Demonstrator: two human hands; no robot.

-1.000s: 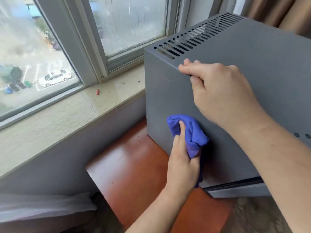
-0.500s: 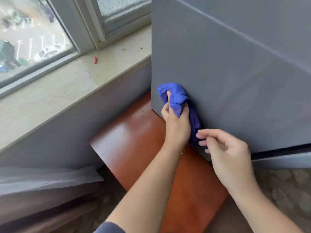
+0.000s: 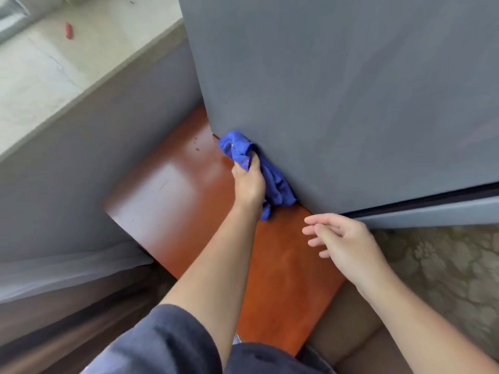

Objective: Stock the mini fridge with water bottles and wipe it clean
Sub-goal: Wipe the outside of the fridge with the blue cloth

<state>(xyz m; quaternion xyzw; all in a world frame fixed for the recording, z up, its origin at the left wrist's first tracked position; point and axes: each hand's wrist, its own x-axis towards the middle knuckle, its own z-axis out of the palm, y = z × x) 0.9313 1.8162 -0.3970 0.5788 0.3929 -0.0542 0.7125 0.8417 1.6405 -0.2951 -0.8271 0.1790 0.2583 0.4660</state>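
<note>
Against the lower corner of the grey mini fridge [image 3: 351,103], where its side wall meets the reddish wooden counter [image 3: 172,190], the left hand [image 3: 248,184] grips one bunched blue cloth [image 3: 272,182] and presses it to the wall. Just beside it, the right hand [image 3: 348,244] hangs over the counter with fingers loosely spread, holding nothing and touching nothing. Only one side of the fridge shows, cut off at the top and right; one small red object [image 3: 68,30] lies blurred on the window sill [image 3: 40,76].

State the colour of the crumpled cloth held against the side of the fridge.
Bright blue; the crumpled blue cloth against the grey metal fridge shows in the head view.
</note>
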